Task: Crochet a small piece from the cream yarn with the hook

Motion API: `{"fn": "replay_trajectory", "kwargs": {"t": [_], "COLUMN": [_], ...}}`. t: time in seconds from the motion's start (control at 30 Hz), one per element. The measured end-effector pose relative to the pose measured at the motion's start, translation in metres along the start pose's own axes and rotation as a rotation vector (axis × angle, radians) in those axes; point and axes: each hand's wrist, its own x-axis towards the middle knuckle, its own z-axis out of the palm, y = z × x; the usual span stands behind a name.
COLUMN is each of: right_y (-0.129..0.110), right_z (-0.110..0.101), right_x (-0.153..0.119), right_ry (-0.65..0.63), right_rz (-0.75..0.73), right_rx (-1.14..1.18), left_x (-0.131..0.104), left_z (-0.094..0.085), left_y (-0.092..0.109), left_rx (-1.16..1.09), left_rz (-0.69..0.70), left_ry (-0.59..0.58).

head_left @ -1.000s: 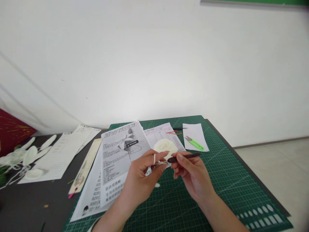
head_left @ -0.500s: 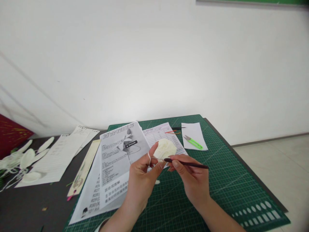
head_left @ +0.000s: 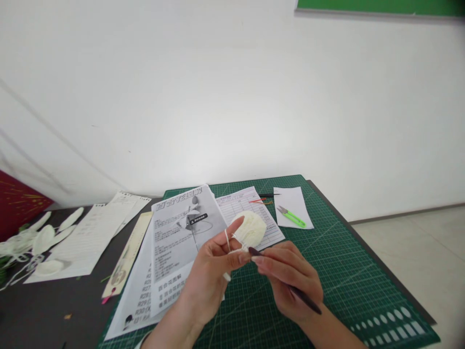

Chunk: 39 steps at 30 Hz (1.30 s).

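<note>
My left hand [head_left: 214, 264] pinches a small piece of white crochet work [head_left: 237, 250], and a strand of white yarn loops around its raised index finger. My right hand [head_left: 290, 276] grips a dark-handled crochet hook [head_left: 305, 299], its tip end at the work between both hands. The hook's metal tip is too small to make out clearly. A cream ball of yarn [head_left: 250, 229] lies just beyond the fingers, on a printed sheet [head_left: 271, 232]. The fingers of both hands are closed, close to each other.
A green cutting mat [head_left: 348, 271] lies under the hands. Green thread snips [head_left: 293, 217] rest on white paper [head_left: 307, 218] at the right. Printed pattern pages [head_left: 174, 242], a ruler-like strip [head_left: 127, 257] and white crocheted petals [head_left: 43, 238] are at the left.
My right hand has turned and moved slightly down, so the hook handle now slants down to the right instead of lying nearly level. My left hand has tilted a little.
</note>
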Motion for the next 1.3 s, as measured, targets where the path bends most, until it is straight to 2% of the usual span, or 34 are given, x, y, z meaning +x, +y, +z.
{"fn": "replay_trajectory", "kwargs": {"t": [0.17,0.37,0.63,1.03,1.3], "right_y": [-0.002,0.002,0.000,-0.003,-0.001], "right_z": [0.002,0.005,0.001,-0.001,-0.008], "right_x": [0.006,0.003,0.008,0.011,0.012], "right_ry": [0.072,0.190,0.286,0.301,0.174], "right_rz": [0.165,0.385,0.532,0.579,0.494], "right_rx": [0.221,0.529,0.653,0.749,0.707], "left_x": [-0.001,-0.003,-0.007,-0.007,-0.005], "left_z": [-0.002,-0.005,-0.009,-0.012,-0.010], "left_y": [0.006,0.013,0.019,0.021,0.023], "left_rx": [-0.011,0.087,0.149,0.136,0.053], "left_rz": [-0.082,-0.034,0.017,0.005,-0.116], "left_ry": [-0.075,-0.094,-0.101,-0.148,-0.190]}}
